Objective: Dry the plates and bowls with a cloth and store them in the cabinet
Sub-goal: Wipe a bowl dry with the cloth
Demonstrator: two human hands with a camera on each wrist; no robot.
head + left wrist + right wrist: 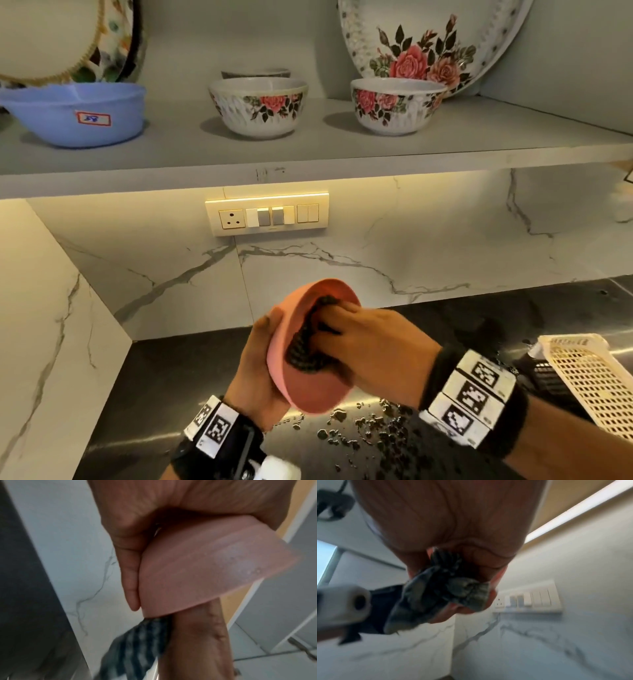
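Observation:
A pink bowl (310, 387) is held tilted on its side above the dark counter, mouth facing right. My left hand (257, 370) cups its outside from the left, fingers wrapped around the wall (197, 572). My right hand (363, 339) reaches into the bowl and grips a dark striped cloth (306, 346), bunched against the inner wall. The cloth (443, 595) shows crumpled under my right palm, and a striped end (137, 646) hangs below the bowl's rim.
The cabinet shelf (308, 154) above holds two floral bowls (258, 104) (397, 104), a blue plastic bowl (78, 113) at left, and floral plates (428, 41) leaning at the back. A cream perforated basket (589, 377) sits at right. Water drops (373, 431) lie on the counter. A switch panel (267, 214) is on the wall.

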